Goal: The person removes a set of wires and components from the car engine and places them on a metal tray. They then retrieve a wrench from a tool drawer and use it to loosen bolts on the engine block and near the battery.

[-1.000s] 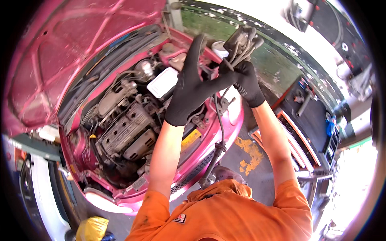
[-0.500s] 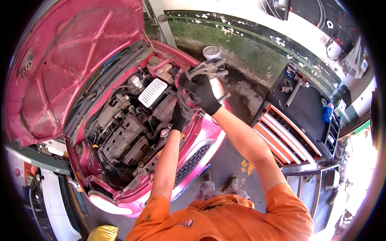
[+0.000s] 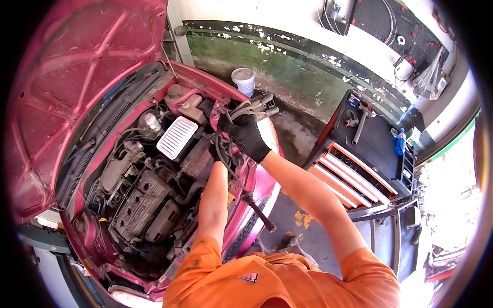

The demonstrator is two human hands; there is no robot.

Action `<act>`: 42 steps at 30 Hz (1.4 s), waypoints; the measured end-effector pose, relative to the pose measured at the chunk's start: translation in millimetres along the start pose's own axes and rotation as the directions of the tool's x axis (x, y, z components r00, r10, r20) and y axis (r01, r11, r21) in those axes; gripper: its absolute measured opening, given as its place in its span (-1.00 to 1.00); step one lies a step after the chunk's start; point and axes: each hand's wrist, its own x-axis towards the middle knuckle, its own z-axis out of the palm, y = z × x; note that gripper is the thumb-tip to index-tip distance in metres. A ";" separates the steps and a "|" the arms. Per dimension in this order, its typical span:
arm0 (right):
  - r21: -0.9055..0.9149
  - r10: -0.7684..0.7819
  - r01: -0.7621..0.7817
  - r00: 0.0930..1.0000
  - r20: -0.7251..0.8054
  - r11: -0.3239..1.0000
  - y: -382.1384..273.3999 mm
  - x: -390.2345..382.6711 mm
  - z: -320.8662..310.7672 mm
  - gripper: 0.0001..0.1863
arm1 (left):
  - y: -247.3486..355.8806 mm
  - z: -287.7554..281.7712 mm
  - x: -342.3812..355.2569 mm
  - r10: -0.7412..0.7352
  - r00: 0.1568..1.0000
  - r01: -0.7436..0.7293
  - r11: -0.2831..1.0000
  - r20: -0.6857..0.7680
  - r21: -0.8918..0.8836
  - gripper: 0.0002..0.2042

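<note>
A bundle of grey spark plug leads (image 3: 248,108) is held over the front corner of the red car's engine bay. My right hand (image 3: 248,137), in a black glove, is closed round the bundle, with several lead ends poking out beyond the fingers. Lower and to the left, my gloved left hand (image 3: 215,153) grips the leads where they loop down; its fingertips are partly hidden. One lead hangs toward me, ending in a long dark plug boot (image 3: 259,213) in front of the bumper. To the left lies the engine (image 3: 141,203), with round holes along its top.
The raised red hood (image 3: 87,77) stands at the left. A white ribbed air filter (image 3: 177,137) rests in the engine bay. By the wall stands a white bucket (image 3: 244,81). At the right, a tool cabinet (image 3: 354,174) carries a hammer (image 3: 361,126) and a blue bottle (image 3: 401,142).
The bundle has turned in my hands, and one lead with its long boot now hangs down toward me. My view has shifted right, so the car sits farther left.
</note>
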 end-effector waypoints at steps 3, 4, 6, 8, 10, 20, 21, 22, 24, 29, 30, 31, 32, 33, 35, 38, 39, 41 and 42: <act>0.071 0.052 -0.048 0.997 -0.050 0.996 7.4 3.7 -8.1 -0.82 | 43.6 -12.6 8.2 0.059 0.998 -0.059 0.998 0.022 0.011 -0.66; 0.123 0.085 -0.075 0.993 -0.077 0.990 5.4 -2.1 -18.9 -0.82 | 54.2 -9.8 -0.8 0.132 0.988 -0.142 0.980 0.086 0.137 -0.67; 0.374 0.174 -0.109 0.974 -0.145 0.921 -26.3 -30.4 -36.1 -0.79 | 76.0 -2.2 -25.9 0.298 0.927 -0.367 0.849 0.229 0.380 -0.73; 0.452 0.152 -0.026 0.957 -0.245 0.892 -52.0 -68.1 -62.6 -0.67 | 91.3 39.0 -84.6 -0.052 0.974 0.010 0.983 0.222 0.185 -0.88; 0.560 0.214 0.042 0.898 -0.384 0.827 -69.8 -104.5 -73.8 -0.60 | 106.7 42.0 -125.1 -0.129 0.929 0.010 0.946 0.348 0.325 -0.88; 0.383 0.276 0.323 0.332 -0.902 0.865 -57.3 -411.6 -244.6 -0.87 | 48.3 160.4 -313.1 -0.761 0.435 0.174 0.595 0.481 0.784 -0.76; 0.282 0.216 0.261 0.256 -0.942 0.923 -42.9 -451.5 -260.6 -0.88 | 17.0 167.1 -331.1 -0.798 0.364 0.175 0.565 0.480 0.806 -0.74; 0.192 0.157 0.188 0.186 -0.970 0.963 -32.8 -488.4 -273.7 -0.89 | -8.2 176.1 -352.7 -0.829 0.301 0.171 0.533 0.471 0.829 -0.72; 0.162 0.125 0.246 0.159 -0.979 0.956 -30.6 -553.6 -290.3 -0.91 | -43.4 205.3 -400.7 -0.880 0.182 0.173 0.469 0.440 0.866 -0.61; 0.147 0.245 0.411 -0.197 -0.949 0.900 -25.8 -713.9 -335.8 -0.86 | -150.2 274.0 -508.8 -0.938 -0.016 0.134 0.341 0.346 0.930 -0.59; 0.050 0.114 0.250 -0.250 -0.961 0.967 -19.2 -748.5 -351.4 -0.86 | -175.1 290.0 -529.0 -0.941 -0.057 0.087 0.329 0.334 0.940 -0.60; 0.051 0.238 0.550 -0.275 -0.931 0.834 -12.3 -782.2 -365.0 -0.87 | -206.2 304.4 -545.1 -0.943 -0.097 0.040 0.317 0.320 0.947 -0.62; 0.027 0.360 0.792 -0.247 -0.900 0.610 -15.6 -803.8 -382.2 -0.87 | -231.4 319.4 -562.9 -0.945 -0.126 -0.005 0.306 0.303 0.952 -0.64; 0.031 0.347 0.766 -0.255 -0.903 0.643 -26.2 -814.8 -389.9 -0.91 | -244.0 337.2 -586.2 -0.947 -0.107 0.071 0.296 0.303 0.952 -0.66; 0.053 0.322 0.698 -0.260 -0.910 0.714 -101.9 -809.5 -410.9 -0.97 | -263.8 385.1 -640.5 -0.952 -0.057 0.239 0.280 0.302 0.930 -0.70; -0.057 0.255 0.673 -0.356 -0.899 0.738 -170.0 -838.2 -501.7 -0.96 | -311.3 458.6 -711.6 -0.880 -0.159 0.304 0.388 0.448 0.870 -0.73; -0.125 0.205 0.678 -0.385 -0.900 0.725 -186.0 -845.1 -533.0 -0.94 | -333.1 477.4 -727.9 -0.889 -0.192 0.406 0.313 0.415 0.859 -0.73; -0.200 0.114 0.717 -0.364 -0.924 0.668 -210.0 -860.3 -588.8 -0.86 | -377.1 509.6 -757.9 -0.880 -0.245 0.545 0.222 0.406 0.809 -0.74; -0.219 0.057 0.747 -0.324 -0.944 0.627 -222.1 -871.0 -614.5 -0.83 | -396.5 528.1 -777.8 -0.858 -0.273 0.588 0.208 0.434 0.781 -0.75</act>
